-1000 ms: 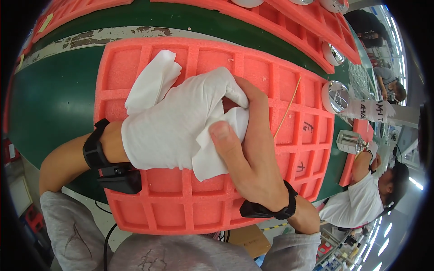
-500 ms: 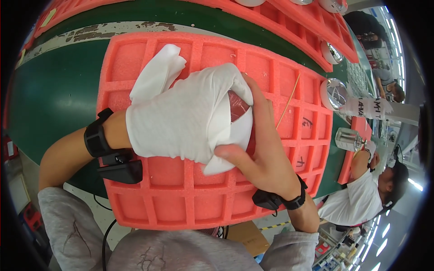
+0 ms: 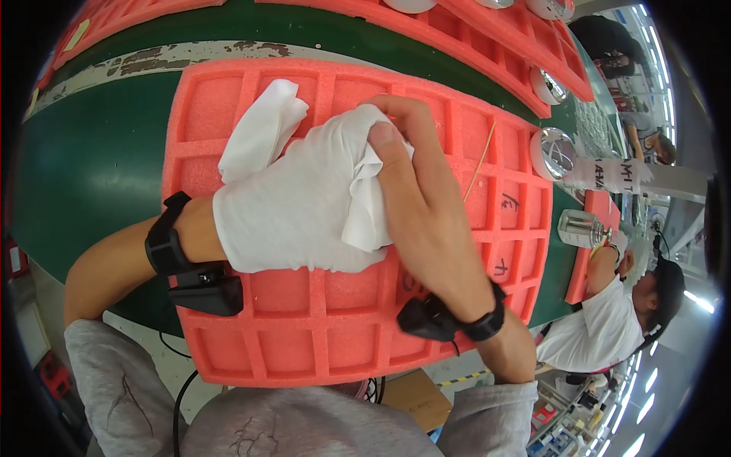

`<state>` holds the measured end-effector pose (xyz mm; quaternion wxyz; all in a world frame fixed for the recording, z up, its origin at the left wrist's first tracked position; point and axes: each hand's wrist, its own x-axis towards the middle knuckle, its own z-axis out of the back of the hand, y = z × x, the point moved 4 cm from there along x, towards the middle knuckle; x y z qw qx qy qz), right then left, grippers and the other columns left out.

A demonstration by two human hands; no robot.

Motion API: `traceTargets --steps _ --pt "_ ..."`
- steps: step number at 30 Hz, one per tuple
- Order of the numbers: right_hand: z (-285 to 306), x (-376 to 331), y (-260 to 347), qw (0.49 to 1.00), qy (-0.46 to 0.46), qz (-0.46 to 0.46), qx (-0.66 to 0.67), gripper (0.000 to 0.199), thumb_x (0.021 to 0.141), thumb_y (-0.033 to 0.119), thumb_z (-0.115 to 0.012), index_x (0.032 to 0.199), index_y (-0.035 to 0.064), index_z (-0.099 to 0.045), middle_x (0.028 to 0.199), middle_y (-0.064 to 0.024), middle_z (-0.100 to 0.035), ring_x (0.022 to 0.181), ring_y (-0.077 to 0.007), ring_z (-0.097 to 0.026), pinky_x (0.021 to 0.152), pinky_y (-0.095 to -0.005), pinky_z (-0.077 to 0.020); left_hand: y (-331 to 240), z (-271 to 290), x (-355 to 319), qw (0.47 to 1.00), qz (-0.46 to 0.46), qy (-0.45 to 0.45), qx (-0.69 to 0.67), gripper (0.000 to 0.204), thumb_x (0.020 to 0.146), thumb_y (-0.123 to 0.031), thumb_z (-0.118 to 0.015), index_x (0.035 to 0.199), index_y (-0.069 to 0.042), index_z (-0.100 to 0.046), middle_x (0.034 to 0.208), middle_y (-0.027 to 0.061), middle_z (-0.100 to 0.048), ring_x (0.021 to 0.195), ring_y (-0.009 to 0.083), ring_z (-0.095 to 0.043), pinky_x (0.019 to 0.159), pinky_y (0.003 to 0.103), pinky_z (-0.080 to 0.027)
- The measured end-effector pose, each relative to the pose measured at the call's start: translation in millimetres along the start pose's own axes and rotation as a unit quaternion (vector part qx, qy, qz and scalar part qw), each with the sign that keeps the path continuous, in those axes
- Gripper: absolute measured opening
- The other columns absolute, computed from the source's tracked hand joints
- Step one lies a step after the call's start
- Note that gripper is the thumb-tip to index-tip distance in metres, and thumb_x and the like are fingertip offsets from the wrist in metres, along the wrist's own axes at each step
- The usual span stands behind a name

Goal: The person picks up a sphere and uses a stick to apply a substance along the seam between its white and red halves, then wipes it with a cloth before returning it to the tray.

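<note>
A white cloth (image 3: 282,217) wraps my left hand from the wrist (image 3: 204,228) onward, so its fingers are hidden. My right hand (image 3: 422,198) closes over the cloth's right end, thumb pressed on top and fingers bent round the far side. Whatever lies inside that end is covered by cloth and hand. Beneath both hands is a coral-red foam tray (image 3: 320,320) divided into square compartments. A second folded white cloth (image 3: 263,129) lies on the tray just beyond my left hand.
A thin wooden stick (image 3: 480,160) rests on the tray's right part. Beyond its right edge are a silvery round piece (image 3: 553,154) and a clear glass bottle (image 3: 580,228). More foam trays (image 3: 472,49) line the back of the green table (image 3: 91,167). A co-worker (image 3: 601,327) sits at right.
My right hand has shifted up and left, its thumb moving from the cloth's near edge to its far top. The shiny reddish-brown surface seen in the cloth's opening is now covered.
</note>
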<state>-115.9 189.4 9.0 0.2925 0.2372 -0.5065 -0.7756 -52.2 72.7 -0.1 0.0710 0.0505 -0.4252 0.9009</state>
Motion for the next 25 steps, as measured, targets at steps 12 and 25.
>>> traceTargets --steps 12,25 --pt "88.2 23.0 -15.9 0.932 -0.018 0.226 -0.283 0.026 0.102 0.018 -0.055 0.113 -0.0038 -0.063 0.085 -0.0088 -0.066 0.069 -0.015 -0.058 0.07 -0.0289 -0.048 -3.6 3.0 -0.9 0.999 -0.005 0.041 -0.007 0.07 0.059 -0.026 -0.087 0.118 -0.009 -0.053 0.106 0.0054 -0.061 0.094 0.023 -0.061 0.092 0.038 -0.035" --pt "104.4 11.7 -26.6 0.9 -0.083 -0.045 -0.426 0.046 0.093 0.011 -0.062 0.136 0.0037 -0.047 0.069 -0.0207 -0.062 0.065 -0.042 -0.06 0.061 -0.0493 -0.045 4.0 -5.9 2.9 0.988 -0.001 0.093 -0.122 0.073 0.061 -0.017 -0.091 0.122 -0.007 -0.053 0.12 0.0127 -0.06 0.108 0.0284 -0.06 0.102 0.04 -0.043"
